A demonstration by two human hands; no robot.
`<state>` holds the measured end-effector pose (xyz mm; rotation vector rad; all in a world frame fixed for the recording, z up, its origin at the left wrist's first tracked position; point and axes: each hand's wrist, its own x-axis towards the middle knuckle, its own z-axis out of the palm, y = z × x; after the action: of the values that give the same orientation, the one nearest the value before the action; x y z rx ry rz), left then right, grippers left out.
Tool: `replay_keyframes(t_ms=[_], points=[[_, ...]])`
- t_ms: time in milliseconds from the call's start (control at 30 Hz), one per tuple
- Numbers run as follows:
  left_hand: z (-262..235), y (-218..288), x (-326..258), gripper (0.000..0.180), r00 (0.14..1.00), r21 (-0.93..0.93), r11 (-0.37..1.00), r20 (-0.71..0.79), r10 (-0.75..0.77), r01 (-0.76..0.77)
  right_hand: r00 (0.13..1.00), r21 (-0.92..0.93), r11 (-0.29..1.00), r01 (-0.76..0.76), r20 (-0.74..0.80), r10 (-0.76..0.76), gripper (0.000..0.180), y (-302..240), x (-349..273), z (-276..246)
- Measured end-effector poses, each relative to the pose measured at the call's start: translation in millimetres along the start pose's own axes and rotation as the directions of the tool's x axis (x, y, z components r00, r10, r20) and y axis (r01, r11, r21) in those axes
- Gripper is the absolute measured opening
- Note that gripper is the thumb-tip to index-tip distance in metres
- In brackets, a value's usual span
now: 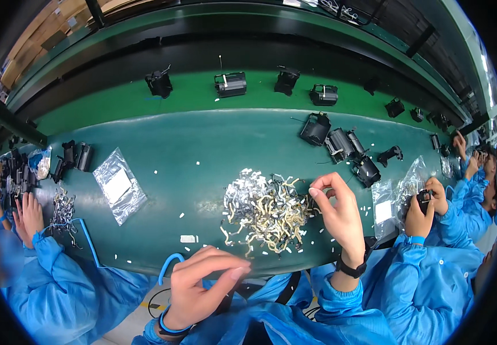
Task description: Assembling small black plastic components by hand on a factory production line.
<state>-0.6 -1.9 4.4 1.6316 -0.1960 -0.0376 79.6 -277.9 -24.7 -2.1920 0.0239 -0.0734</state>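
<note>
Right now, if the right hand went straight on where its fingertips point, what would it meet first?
Likely the heap of short wired pieces, just left of the right hand; depth is unclear, so the hand might pass above it.

L hand [201,283]: low, half-curled | R hand [341,217]: fwd, half-curled

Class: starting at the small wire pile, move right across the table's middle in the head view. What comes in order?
Small wire pile, clear bag, large wire heap, person's right hand, second clear bag.
</note>
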Motion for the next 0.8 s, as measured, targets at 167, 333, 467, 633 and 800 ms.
replay_keyframes(t_ms=[167,333,467,633,800], points=[[14.0,-2.4,14.2,0.019,1.000,0.052,0.999,0.007,-0.005,0.005,0.987,0.577,0.803,-0.148,0.136,0.085,0.009,-13.3,-11.6,7.3],[38.0,-8.7,32.3,0.032,0.995,0.063,0.998,-0.102,0.011,-0.005,0.961,0.747,0.651,-0.138,0.259,-0.094,0.012,-30.2,-28.4,29.4],[36.8,-15.4,29.7,0.025,0.994,0.017,1.000,-0.105,0.016,-0.014,0.951,0.804,0.567,-0.180,0.289,-0.107,0.015,-44.0,-38.6,42.7],[32.1,-23.2,27.3,0.013,0.979,-0.158,0.986,-0.190,-0.074,0.044,0.977,0.757,0.647,-0.092,0.194,-0.089,0.015,-48.2,-44.9,51.1],[6.9,-26.1,33.5,0.017,0.875,-0.052,0.996,-0.482,0.044,-0.079,0.960,0.203,0.974,0.098,0.238,-0.146,0.018,-56.9,-48.9,44.1]])
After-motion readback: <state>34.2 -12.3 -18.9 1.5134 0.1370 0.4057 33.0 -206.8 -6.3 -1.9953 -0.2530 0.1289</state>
